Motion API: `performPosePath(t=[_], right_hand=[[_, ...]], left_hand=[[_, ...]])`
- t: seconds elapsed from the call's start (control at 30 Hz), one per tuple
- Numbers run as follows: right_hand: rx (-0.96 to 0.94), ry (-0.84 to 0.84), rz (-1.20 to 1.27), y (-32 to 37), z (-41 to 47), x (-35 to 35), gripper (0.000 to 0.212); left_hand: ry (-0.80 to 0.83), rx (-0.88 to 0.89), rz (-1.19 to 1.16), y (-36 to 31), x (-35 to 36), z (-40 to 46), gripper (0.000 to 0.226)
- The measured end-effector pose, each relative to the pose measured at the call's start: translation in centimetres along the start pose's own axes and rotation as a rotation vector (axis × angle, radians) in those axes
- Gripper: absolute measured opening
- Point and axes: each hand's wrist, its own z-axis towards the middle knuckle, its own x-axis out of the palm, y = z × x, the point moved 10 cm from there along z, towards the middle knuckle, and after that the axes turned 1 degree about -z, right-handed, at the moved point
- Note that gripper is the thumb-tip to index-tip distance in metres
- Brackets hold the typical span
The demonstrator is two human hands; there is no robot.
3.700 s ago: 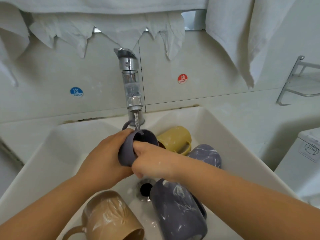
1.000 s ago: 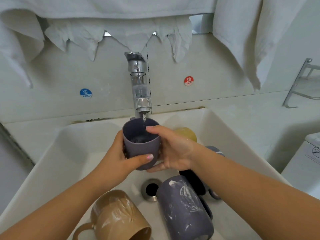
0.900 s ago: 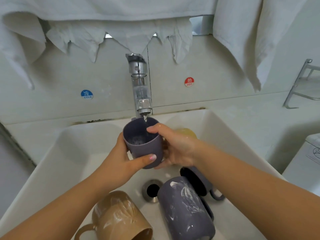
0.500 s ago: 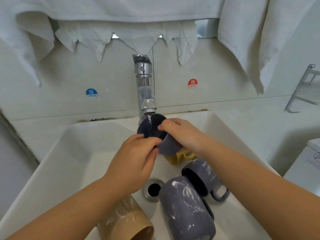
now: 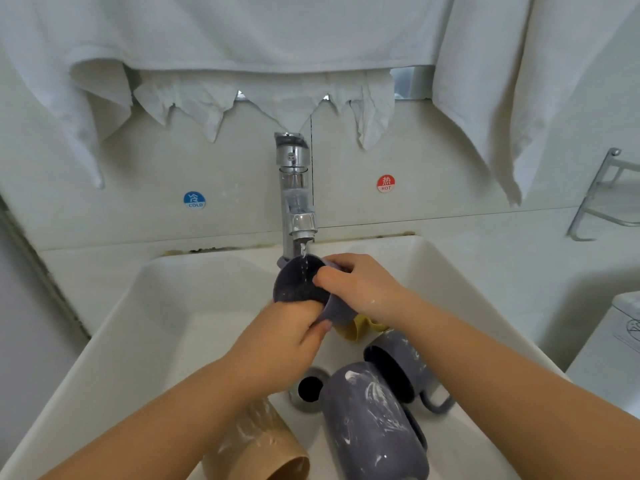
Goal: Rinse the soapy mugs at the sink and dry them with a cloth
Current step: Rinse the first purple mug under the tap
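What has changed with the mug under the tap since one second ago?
The purple mug, upright and filling before, is now tipped with its mouth toward the camera, water running in. The left hand moved from its side to under it; the right hand still grips its rim. The other soapy mugs stay in the sink.

blue COLD sticker [image 5: 194,200] left of tap line, red HOT sticker [image 5: 385,183] right, both on wall. metal rack [image 5: 604,199] far right. white appliance [image 5: 616,355] below it.

We have one head view, looking forward and down, close over the sink [image 5: 104,327], faucet [image 5: 294,195] and wall dead ahead.
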Motion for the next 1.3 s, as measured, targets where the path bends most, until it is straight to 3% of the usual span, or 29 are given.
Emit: performPosePath(t=[0.03,0.13,0.2,0.3,0.43,0.6,0.7,0.83,0.93,1.0,1.03,1.1,1.13,1.2,1.3], right_hand=[[-0.005,-0.008,-0.009,0.1,0.0,0.0,0.019],[-0.016,0.005,-0.029,0.5,-0.1,0.0,0.019],[-0.007,0.025,-0.054,0.6,-0.1,0.0,0.008],[0.011,0.046,-0.056,0.5,-0.2,0.2,0.023],[0.036,0.026,-0.096,0.3,-0.7,0.3,0.028],[0.016,-0.035,-0.057,0.6,-0.8,0.0,0.023],[0.043,-0.048,0.051,0.4,-0.7,0.8,0.027],[0.251,0.000,0.298,-0.5,-0.9,1.8,0.025],[0.386,0.080,0.470,-1.4,-1.4,3.3,0.024],[0.440,0.108,0.522,-2.3,-1.7,4.3,0.030],[0.451,0.123,0.527,-2.7,-1.7,4.8,0.032],[0.461,0.143,0.539,-3.2,-1.8,5.6,0.036],[0.459,0.151,0.556,-3.2,-1.7,5.9,0.036],[0.437,0.169,0.613,-3.1,-1.7,6.3,0.031],[0.389,0.211,0.695,-2.7,-1.6,7.0,0.025]], left_hand=[[0.035,-0.040,-0.031,0.5,0.5,-0.1,0.029],[-0.001,0.046,0.526,1.3,0.1,0.0,0.029],[-0.018,0.060,0.654,1.6,-0.2,-0.1,0.031],[0.116,0.026,0.509,1.4,1.1,-0.1,0.047],[0.168,-0.006,0.256,0.6,2.2,-0.1,0.011],[0.058,-0.129,-0.211,1.0,1.2,-0.3,0.035],[-0.070,-0.060,-0.163,0.9,0.0,-0.6,0.036],[-0.432,0.168,0.321,-1.0,-4.2,-1.4,0.034],[-0.574,0.238,0.311,-1.3,-5.8,-2.1,0.036],[-0.572,0.076,0.187,0.3,-6.5,-2.3,0.043],[-0.536,-0.043,0.073,1.4,-6.5,-2.3,0.057],[-0.414,-0.275,-0.248,4.0,-4.8,-2.5,0.085],[-0.352,-0.327,-0.395,4.7,-3.6,-2.5,0.088],[-0.283,-0.302,-0.481,5.2,-2.4,-2.2,0.082],[-0.291,-0.272,-0.408,5.3,-2.7,-2.2,0.073]])
